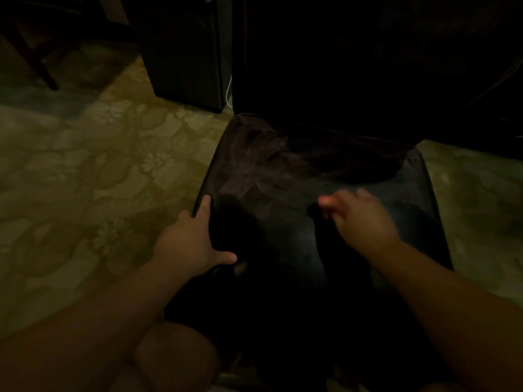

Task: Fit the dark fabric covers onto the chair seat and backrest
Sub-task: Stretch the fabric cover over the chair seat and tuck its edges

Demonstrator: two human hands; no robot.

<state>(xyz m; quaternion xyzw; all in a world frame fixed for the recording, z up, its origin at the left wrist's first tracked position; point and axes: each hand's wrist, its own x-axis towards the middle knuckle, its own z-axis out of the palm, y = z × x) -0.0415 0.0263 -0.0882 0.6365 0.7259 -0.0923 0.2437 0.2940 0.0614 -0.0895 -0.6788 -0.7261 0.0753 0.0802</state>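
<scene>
Seemingly the seat cover [283,176] is being smoothed over the chair seat [424,222]. Her left hand [189,239] lies flat, fingers straight, on the seat's nine o'clock edge; the right hand [359,219] is blurred, grip unclear. Wrinkles at twelve o'clock need tugging toward the backrest [339,66].

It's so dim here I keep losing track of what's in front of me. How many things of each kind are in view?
Hands: 2, the left hand at the seat's left edge, the right hand blurred above the seat
Chairs: 1, the dark covered seat with its backrest
Dark cabinets: 1, the cabinet on the floral floor
Total: 4
</scene>
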